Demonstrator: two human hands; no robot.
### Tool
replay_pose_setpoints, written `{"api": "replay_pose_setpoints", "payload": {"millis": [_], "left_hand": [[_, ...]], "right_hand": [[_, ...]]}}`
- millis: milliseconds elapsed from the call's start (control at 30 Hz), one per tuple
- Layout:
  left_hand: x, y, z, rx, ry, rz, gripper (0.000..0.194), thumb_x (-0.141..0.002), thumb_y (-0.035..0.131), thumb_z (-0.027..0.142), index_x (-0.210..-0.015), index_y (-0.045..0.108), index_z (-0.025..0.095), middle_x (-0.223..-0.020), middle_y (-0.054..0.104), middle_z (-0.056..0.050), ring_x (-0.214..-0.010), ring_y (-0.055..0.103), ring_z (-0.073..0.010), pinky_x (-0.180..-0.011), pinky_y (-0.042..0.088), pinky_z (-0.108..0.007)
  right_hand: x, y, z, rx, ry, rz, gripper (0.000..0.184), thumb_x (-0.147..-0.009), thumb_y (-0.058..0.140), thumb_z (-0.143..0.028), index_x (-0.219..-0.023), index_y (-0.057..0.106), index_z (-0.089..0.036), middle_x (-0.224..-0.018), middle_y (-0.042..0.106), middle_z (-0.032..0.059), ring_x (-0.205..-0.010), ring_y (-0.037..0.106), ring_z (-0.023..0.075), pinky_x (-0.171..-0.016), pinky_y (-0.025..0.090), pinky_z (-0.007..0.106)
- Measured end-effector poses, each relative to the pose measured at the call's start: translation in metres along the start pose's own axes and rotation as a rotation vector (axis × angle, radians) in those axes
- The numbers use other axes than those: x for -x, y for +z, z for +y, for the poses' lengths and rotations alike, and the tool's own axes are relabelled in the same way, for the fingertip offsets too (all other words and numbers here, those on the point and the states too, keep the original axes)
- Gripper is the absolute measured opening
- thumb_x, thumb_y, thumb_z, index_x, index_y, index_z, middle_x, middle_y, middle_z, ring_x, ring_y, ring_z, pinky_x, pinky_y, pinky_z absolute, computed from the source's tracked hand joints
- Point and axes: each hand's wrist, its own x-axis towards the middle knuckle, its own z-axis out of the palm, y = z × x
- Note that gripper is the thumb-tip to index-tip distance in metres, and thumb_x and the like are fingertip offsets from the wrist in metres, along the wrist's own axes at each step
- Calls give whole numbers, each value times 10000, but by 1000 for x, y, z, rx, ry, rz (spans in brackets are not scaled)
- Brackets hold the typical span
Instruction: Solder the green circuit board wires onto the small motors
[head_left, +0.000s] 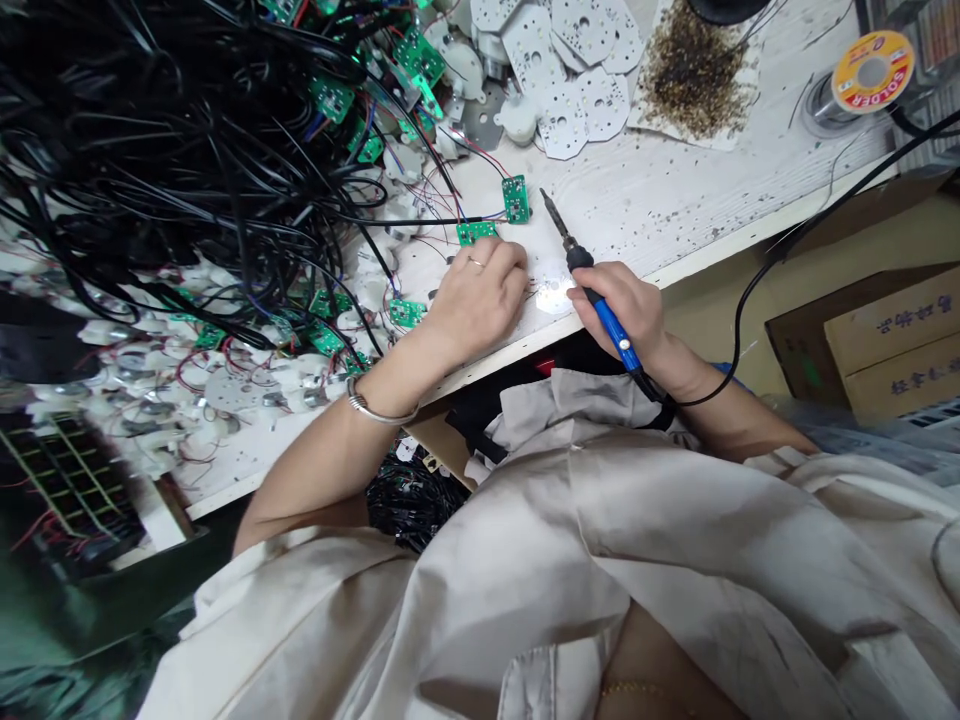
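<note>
My right hand is wrapped round the blue handle of a soldering iron, its dark tip pointing up and away over the white table. My left hand rests at the table's near edge with its fingers curled down. Whatever those fingers pinch is hidden beneath them. Just past the knuckles lies a small green circuit board with wires. Another green board sits a little farther off, left of the iron's tip. Between the hands a white LED plate shines brightly. A third green board lies beside my left wrist.
A large tangle of black cables covers the table's left, among white motors and boards. White LED plates are piled at the back. Brown granules lie on paper near a solder spool. The iron's cord loops right, near cardboard boxes.
</note>
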Motion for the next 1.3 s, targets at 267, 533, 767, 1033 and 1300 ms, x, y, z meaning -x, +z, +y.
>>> {"api": "replay_pose_setpoints", "payload": {"millis": [267, 533, 767, 1033, 1300], "left_hand": [[11, -3, 11, 9, -89, 143, 199, -1055, 380, 340, -1020, 546, 235, -1013, 645, -76, -1060, 582, -262, -1007, 410, -483], [16, 14, 13, -19, -56, 210, 213, -1048, 474, 359, -1050, 646, 234, -967, 686, -69, -967, 597, -235, -904, 453, -441], [14, 9, 19, 31, -120, 285, 191, -1039, 510, 362, -1002, 672, 267, -962, 696, -41, -978, 594, -234, -942, 443, -465], [13, 10, 21, 4, -145, 238, 184, -1020, 515, 394, -1016, 630, 251, -1039, 672, -73, -1108, 563, -282, -995, 400, -507], [8, 14, 17, 28, -60, 214, 147, -1010, 496, 270, -931, 614, 235, -1097, 727, -40, -1078, 632, -234, -986, 455, -464]], "right_hand": [[2, 2, 1, -11, -10, 13, 355, -982, 562, -280, -1336, 535, -258, -1011, 709, 14, -901, 698, 150, -745, 567, 245], [5, -1, 1, 2, 96, -142, 295, -1008, 489, -358, -1271, 576, -258, -1049, 724, 29, -956, 718, 171, -798, 595, 276], [2, -3, 0, 67, 45, -95, 269, -1010, 496, -361, -1239, 586, -251, -1007, 733, 25, -908, 720, 158, -746, 601, 266], [3, -2, 0, 48, 65, -115, 291, -1017, 472, -386, -1243, 591, -248, -1019, 737, 30, -923, 720, 160, -756, 603, 281], [-2, -11, -4, -164, 135, -96, 310, -1004, 511, -438, -1231, 619, -257, -995, 752, 23, -930, 732, 172, -804, 621, 316]]}}
